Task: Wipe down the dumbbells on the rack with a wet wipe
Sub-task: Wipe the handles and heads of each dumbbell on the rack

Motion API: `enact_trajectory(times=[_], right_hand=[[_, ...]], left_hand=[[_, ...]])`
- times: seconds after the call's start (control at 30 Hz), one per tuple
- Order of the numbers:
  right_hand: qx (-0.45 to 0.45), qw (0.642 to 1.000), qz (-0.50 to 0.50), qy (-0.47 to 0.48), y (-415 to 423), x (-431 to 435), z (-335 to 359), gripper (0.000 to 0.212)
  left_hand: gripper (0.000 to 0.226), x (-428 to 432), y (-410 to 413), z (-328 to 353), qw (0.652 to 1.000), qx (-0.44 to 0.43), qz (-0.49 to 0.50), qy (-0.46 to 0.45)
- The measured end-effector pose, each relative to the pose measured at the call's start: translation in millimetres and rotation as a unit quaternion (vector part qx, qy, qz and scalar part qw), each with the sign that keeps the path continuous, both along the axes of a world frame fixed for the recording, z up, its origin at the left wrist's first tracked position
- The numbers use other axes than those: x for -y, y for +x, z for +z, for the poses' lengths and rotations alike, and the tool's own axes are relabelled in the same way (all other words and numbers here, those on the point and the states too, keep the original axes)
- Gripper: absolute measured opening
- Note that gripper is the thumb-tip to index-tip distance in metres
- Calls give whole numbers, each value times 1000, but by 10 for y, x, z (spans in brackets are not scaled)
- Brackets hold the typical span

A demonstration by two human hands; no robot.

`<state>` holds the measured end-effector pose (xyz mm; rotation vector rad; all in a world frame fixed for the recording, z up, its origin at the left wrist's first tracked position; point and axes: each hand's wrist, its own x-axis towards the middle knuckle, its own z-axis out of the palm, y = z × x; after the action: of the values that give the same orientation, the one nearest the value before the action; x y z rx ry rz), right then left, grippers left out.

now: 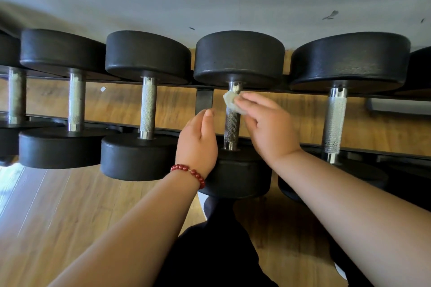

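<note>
Rack (204,98) carries a row of black round-head dumbbells side by side, each w/ its long axis running away from the person, one head near, one far. The dumbbell being worked on (239,58) sits mid-row; prob. heavy & rigid, so best left on the rails and rolled by a head if it needs turning. Its knurled steel handle (231,126) looks grippy, likely to drag on cloth. Right hand (268,123) grips the wet wipe (231,101) vs. the handle's far end. Left hand (198,142) is relaxed, holding nothing, just beside the handle. The wipe is soft, limp & light, so bunch it round the bar.
</note>
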<state>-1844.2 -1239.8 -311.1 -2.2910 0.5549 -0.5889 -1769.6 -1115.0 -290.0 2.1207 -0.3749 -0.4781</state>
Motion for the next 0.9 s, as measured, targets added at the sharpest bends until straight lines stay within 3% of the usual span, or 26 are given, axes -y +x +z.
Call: enact_trajectory(times=[0.13,0.3,0.47,0.6,0.77,0.9], right_hand=[[-33,991,98,-81,51,4,-196,46],[-49,945,198,-254,98,207,-146,66],[-37,869,326,-369,60,396,-149,43],[-63,889,286,-351,181,421,-88,48],[-66,877,342,-330,79,409,-137,41],[-76,889,292,-344,218,462,-50,54]], left_hand=[[36,-41,-2,-28,999,-9,49,-17],[36,-87,-12,-74,996,-27,81,-18],[35,-103,-5,-85,997,-28,69,-9],[34,-105,11,-112,997,-24,68,-6],[32,-107,0,-123,997,-16,69,-8],[33,-113,16,-128,997,-14,71,-6]])
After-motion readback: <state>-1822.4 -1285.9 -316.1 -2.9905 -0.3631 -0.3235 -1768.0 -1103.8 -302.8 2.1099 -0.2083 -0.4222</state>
